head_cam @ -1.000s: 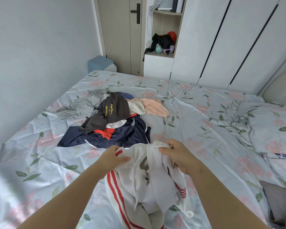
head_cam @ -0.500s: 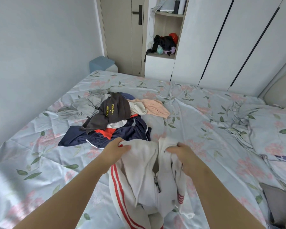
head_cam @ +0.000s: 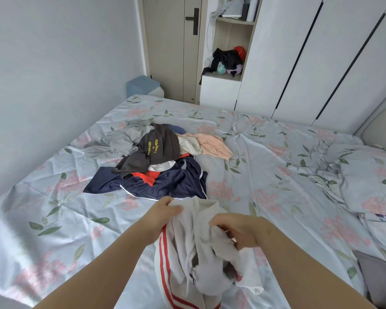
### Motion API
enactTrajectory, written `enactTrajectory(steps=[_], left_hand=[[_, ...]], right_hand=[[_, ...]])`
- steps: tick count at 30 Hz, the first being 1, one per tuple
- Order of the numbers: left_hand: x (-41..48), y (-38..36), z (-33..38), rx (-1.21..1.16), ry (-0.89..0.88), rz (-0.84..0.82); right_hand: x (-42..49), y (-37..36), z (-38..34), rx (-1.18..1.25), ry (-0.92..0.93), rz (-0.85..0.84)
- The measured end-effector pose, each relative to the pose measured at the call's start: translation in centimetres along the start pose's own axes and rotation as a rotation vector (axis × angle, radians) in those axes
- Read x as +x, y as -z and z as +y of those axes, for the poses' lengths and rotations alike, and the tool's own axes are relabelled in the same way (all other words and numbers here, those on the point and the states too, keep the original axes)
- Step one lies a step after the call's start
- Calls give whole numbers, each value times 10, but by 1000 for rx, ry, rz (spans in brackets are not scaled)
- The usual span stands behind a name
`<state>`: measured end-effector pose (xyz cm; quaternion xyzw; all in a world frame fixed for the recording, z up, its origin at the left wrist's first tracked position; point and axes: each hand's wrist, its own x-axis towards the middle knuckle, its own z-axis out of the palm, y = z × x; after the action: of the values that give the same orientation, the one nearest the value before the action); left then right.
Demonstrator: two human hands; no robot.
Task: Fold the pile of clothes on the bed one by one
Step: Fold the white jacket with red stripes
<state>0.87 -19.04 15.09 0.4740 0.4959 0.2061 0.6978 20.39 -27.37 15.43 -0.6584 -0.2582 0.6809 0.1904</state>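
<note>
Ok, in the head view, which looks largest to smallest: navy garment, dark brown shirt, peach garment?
1. navy garment
2. dark brown shirt
3. peach garment
Each is partly hidden by others, so this ranks visible area only.

Head camera looks forward, down across bed (head_cam: 265, 175), seemingly close.

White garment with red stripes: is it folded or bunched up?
Bunched up, not folded: the white garment hangs in loose, crumpled drapes over the bed, with no flat layers or neat creases.

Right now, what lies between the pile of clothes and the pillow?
In the head view, only wrinkled floral sheet lies between the pile and the pillow.
</note>
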Motion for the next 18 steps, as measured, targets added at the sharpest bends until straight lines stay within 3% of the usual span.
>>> enactTrajectory(steps=[3,6,11,16,18], left_hand=[[-3,-1,6,-55,-22,-10],[-5,-2,11,-115,-55,-34],[-5,-6,18,0,-148,13],[-9,-13,24,247,-244,-178],[-7,-13,23,254,-249,-130]], right_hand=[[6,-5,20,320,102,-119],[9,-12,25,382,204,-88],[2,-16,5,297,382,103],[-16,-22,-31,67,518,130],[-22,-21,-41,-16,546,195]])
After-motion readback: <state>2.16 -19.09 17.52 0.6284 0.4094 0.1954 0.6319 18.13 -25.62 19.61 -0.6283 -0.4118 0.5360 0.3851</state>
